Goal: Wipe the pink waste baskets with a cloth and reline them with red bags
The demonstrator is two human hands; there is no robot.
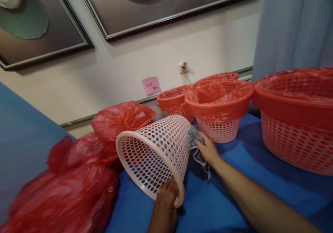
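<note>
A pale pink perforated plastic basket (166, 135) is tilted on its side, its open mouth facing left and toward me. My left hand (168, 193) is closed around the basket's rim at the near edge. Bunched in my right hand (206, 148) is a grey cloth (195, 141) with a white edging that hangs down. The hand presses this cloth against the outside of the basket near its base. The fingertips of my left hand are partly hidden inside the rim.
Red plastic bags (70, 191) with bulging sides lie on the left. Baskets lined with red bags stand behind (220, 104) and at the right (296, 132). All rest on a blue cloth-covered table (221, 198). A pink note (151, 85) and a socket (183, 68) are on the wall.
</note>
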